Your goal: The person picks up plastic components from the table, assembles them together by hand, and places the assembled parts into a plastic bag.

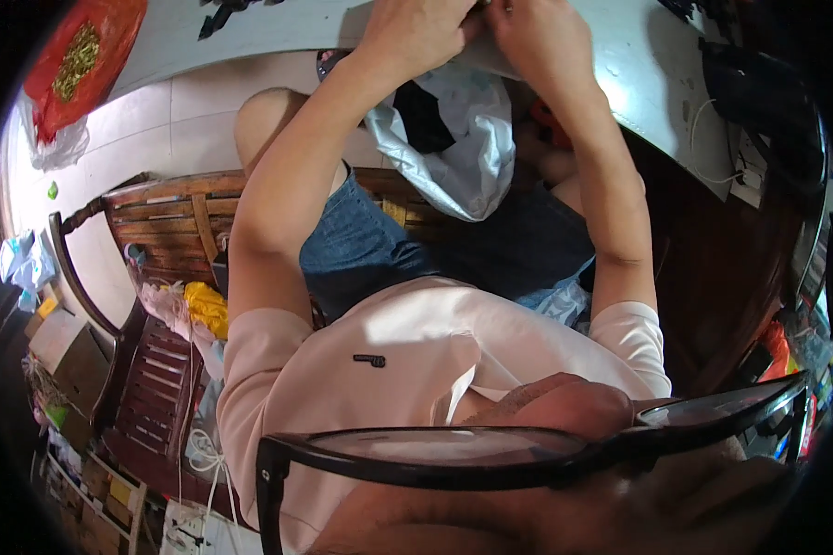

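Observation:
At the far edge, above the light table (329, 28), my left hand (428, 30) and my right hand (539, 37) meet with their fingertips nearly touching. The fingers of both are closed in a pinch. Whatever they hold is tiny and cut off by the top of the picture, so I cannot make it out. Below the hands a white plastic bag (491, 176) hangs open between my knees, with something black (424, 117) inside it. Several small black pieces (227, 14) lie on the table left of my hands.
A red bag (102, 83) of small golden-brown pieces sits at the table's far left. A black object (759, 92) and a white cable (696, 139) are at the right. Left of me stand a wooden chair (148, 388) with a yellow bag (207, 308) and a cardboard box (72, 351).

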The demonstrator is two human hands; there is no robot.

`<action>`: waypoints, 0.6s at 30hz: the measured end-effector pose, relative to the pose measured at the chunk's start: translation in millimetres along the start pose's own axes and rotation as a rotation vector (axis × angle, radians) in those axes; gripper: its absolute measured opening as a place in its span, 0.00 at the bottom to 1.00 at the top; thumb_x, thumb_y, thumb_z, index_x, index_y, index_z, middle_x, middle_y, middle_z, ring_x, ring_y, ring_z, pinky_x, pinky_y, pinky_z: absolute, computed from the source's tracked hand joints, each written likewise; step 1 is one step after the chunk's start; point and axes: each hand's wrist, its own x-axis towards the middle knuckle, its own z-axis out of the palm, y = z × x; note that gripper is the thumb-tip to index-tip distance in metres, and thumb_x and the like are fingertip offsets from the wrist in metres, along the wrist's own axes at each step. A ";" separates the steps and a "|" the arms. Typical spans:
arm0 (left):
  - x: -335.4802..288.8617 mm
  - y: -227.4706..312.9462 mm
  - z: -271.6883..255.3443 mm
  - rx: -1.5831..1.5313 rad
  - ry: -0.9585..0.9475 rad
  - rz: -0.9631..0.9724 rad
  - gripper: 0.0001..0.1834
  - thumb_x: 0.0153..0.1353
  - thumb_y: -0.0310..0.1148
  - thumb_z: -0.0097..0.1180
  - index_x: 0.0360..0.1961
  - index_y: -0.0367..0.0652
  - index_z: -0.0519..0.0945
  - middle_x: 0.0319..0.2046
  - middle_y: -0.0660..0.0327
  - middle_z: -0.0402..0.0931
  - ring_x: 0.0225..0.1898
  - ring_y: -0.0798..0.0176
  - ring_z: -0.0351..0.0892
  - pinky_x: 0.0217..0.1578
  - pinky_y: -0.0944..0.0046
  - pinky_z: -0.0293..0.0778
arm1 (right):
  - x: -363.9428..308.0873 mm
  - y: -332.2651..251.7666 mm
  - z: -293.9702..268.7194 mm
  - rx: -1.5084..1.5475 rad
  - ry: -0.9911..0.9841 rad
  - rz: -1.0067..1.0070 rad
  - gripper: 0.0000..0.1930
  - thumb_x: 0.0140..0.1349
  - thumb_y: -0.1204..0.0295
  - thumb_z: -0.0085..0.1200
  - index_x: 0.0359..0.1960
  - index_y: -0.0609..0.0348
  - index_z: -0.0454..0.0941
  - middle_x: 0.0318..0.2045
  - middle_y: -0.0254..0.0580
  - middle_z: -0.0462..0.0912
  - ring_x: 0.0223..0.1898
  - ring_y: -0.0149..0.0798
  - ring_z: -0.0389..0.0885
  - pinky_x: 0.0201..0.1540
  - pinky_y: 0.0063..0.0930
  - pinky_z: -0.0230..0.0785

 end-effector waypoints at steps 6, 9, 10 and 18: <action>1.2 1.6 -5.6 -0.061 -0.005 -0.043 0.07 0.60 0.32 0.59 0.35 0.40 0.77 0.34 0.49 0.77 0.37 0.37 0.80 0.37 0.43 0.76 | 9.1 -2.8 0.9 -0.038 -0.096 -0.086 0.06 0.63 0.73 0.51 0.35 0.64 0.74 0.24 0.60 0.84 0.28 0.60 0.86 0.30 0.53 0.78; 0.0 -9.6 0.7 0.049 -0.032 -0.005 0.10 0.62 0.34 0.61 0.42 0.43 0.81 0.37 0.55 0.80 0.37 0.46 0.82 0.38 0.50 0.78 | 7.3 3.3 5.4 0.058 0.042 -0.193 0.07 0.63 0.72 0.52 0.36 0.64 0.73 0.24 0.58 0.84 0.29 0.61 0.86 0.31 0.52 0.78; -0.3 -12.1 3.4 0.142 -0.021 0.033 0.10 0.64 0.36 0.62 0.45 0.45 0.84 0.38 0.60 0.82 0.36 0.53 0.83 0.38 0.55 0.80 | 11.5 3.8 8.4 -0.024 -0.115 -0.081 0.08 0.64 0.70 0.54 0.37 0.64 0.74 0.24 0.55 0.84 0.30 0.61 0.86 0.32 0.51 0.78; 2.4 -15.9 -13.6 -0.220 -0.128 0.026 0.09 0.61 0.31 0.62 0.42 0.41 0.85 0.35 0.59 0.82 0.35 0.57 0.82 0.40 0.58 0.78 | -2.4 28.2 12.0 0.270 0.040 -0.012 0.12 0.67 0.62 0.53 0.34 0.58 0.82 0.25 0.51 0.85 0.30 0.57 0.86 0.35 0.48 0.77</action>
